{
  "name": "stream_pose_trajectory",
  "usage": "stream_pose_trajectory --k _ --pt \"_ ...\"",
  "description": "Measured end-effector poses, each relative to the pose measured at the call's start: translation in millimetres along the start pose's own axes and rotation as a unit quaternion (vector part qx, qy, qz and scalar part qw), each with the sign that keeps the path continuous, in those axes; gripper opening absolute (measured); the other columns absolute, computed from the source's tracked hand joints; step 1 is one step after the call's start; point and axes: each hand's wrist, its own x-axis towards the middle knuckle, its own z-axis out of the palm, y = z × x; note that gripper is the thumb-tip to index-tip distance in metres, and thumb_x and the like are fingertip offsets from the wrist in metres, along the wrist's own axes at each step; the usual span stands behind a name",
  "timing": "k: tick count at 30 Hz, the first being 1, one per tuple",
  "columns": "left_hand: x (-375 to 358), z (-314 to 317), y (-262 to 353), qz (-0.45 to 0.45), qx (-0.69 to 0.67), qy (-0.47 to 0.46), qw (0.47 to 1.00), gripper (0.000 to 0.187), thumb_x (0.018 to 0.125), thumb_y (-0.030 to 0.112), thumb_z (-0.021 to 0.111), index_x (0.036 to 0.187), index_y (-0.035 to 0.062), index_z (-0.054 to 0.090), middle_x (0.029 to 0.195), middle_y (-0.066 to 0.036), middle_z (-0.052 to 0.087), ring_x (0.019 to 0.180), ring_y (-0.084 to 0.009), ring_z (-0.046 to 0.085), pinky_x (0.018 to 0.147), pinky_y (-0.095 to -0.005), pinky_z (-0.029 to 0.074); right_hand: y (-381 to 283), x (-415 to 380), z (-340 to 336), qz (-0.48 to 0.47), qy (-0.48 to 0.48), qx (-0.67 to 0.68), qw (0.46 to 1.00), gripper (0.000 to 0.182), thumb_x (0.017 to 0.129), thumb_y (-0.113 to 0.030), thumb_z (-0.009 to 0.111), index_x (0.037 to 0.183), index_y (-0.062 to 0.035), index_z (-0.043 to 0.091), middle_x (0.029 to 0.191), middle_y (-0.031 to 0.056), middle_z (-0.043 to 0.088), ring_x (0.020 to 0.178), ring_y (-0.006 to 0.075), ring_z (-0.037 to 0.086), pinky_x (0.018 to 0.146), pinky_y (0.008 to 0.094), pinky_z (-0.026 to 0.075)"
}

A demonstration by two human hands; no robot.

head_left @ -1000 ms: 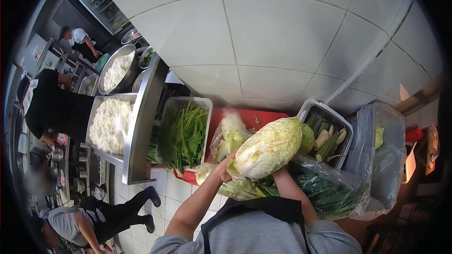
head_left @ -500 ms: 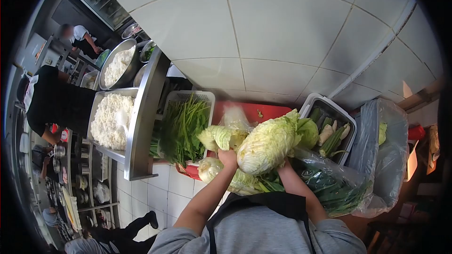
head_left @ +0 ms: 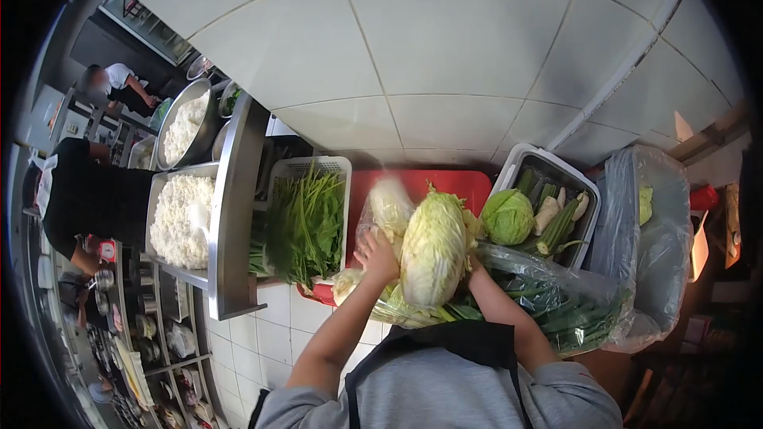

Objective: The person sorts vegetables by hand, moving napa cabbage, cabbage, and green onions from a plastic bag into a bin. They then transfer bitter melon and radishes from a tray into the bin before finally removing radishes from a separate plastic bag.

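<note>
Napa cabbage (head_left: 434,251): pale grn, whitish base. L hand (head_left: 378,257) spread, hold unclear; R hand (head_left: 475,273) part hidden, can't tell.

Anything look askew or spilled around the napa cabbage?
One thing: left of the napa cabbage, leafy greens droop past the near side of the white basket, hiding its rim there. That looks overfilled and untidy.

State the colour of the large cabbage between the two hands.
The large cabbage is pale yellow-green, best seen in the head view.
</note>
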Motion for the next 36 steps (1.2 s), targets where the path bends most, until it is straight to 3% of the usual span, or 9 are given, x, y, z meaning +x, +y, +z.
stream_pose_trajectory --k 2,3,7,10,18,24,29,32,36 --pt "12 42 -32 0.016 -0.344 0.001 0.939 0.061 0.087 0.023 0.053 0.137 -0.0015 0.025 0.133 -0.021 0.040 0.126 -0.0309 0.036 0.103 -0.0327 0.028 -5 -1 9 0.037 0.034 -0.041 0.998 0.050 0.091 -0.043 0.033 0.128 -0.0106 0.044 0.131 0.0117 0.045 0.118 0.0265 0.044 0.102 0.0382 0.031" --pt "-2 -4 -20 -0.142 -0.640 -0.193 0.730 0.058 0.093 0.038 0.043 0.135 -0.0005 0.031 0.130 -0.018 0.043 0.122 -0.0269 0.039 0.102 -0.0335 0.030 -8 -3 19 0.056 0.060 -0.078 0.994 0.050 0.091 -0.043 0.033 0.128 -0.0105 0.044 0.131 0.0118 0.045 0.118 0.0265 0.044 0.102 0.0381 0.031" --pt "-12 -38 -14 -0.099 -0.828 -0.148 0.532 0.069 0.091 0.057 0.029 0.134 0.0037 0.033 0.129 -0.012 0.046 0.116 -0.0248 0.046 0.100 -0.0337 0.035 -13 -23 94 0.023 0.128 -0.332 0.934 0.049 0.092 -0.040 0.034 0.126 -0.0068 0.046 0.126 0.0140 0.050 0.113 0.0252 0.047 0.100 0.0358 0.032" --pt "-13 -16 -51 -0.051 -0.937 -0.173 0.298 0.073 0.086 0.063 0.034 0.134 0.0077 0.035 0.130 -0.009 0.047 0.116 -0.0253 0.047 0.099 -0.0378 0.037 -1 -2 88 -0.096 0.032 -0.535 0.839 0.062 0.092 -0.053 0.028 0.118 -0.0031 0.054 0.119 0.0128 0.055 0.105 0.0229 0.053 0.082 0.0410 0.044" --pt "-4 26 -80 -0.116 -0.939 -0.128 0.297 0.072 0.085 0.061 0.037 0.131 0.0064 0.038 0.128 -0.010 0.049 0.115 -0.0277 0.048 0.096 -0.0415 0.040 18 -26 139 -0.124 -0.100 -0.468 0.869 0.071 0.086 -0.047 0.053 0.136 -0.0021 0.030 0.133 0.0143 0.041 0.117 0.0212 0.045 0.095 0.0342 0.036" --pt "-8 -9 -106 -0.144 -0.808 -0.047 0.569 0.072 0.085 0.062 0.038 0.130 0.0058 0.040 0.127 -0.011 0.049 0.114 -0.0292 0.048 0.095 -0.0428 0.041 48 -24 134 -0.102 -0.174 -0.329 0.923 0.088 0.079 -0.040 0.065 0.140 -0.0004 0.016 0.136 0.0136 0.036 0.120 0.0210 0.041 0.100 0.0306 0.031" --pt "-45 -103 -91 -0.047 -0.951 -0.134 0.276 0.084 0.079 0.073 0.033 0.138 0.0130 0.028 0.138 -0.009 0.037 0.123 -0.0278 0.039 0.101 -0.0406 0.035 21 -32 149 -0.190 -0.139 -0.499 0.834 0.078 0.077 -0.030 0.068 0.136 0.0006 0.028 0.125 0.0129 0.048 0.113 0.0190 0.046 0.095 0.0303 0.036" --pt "-42 -71 -73 -0.061 -0.925 0.005 0.375 0.084 0.082 0.071 0.029 0.139 0.0091 0.026 0.141 -0.006 0.033 0.124 -0.0273 0.038 0.101 -0.0409 0.034 32 -38 159 -0.288 -0.105 -0.618 0.724 0.059 0.080 -0.023 0.065 0.128 0.0021 0.042 0.115 0.0164 0.054 0.106 0.0228 0.053 0.091 0.0307 0.040" --pt "-36 -29 -81 -0.114 -0.956 0.011 0.270 0.081 0.079 0.072 0.034 0.137 0.0145 0.031 0.136 -0.009 0.038 0.122 -0.0289 0.039 0.102 -0.0423 0.034 33 -48 170 -0.325 -0.096 -0.665 0.666 0.037 0.084 -0.018 0.060 0.115 0.0006 0.056 0.109 0.0173 0.057 0.100 0.0269 0.056 0.085 0.0317 0.044"
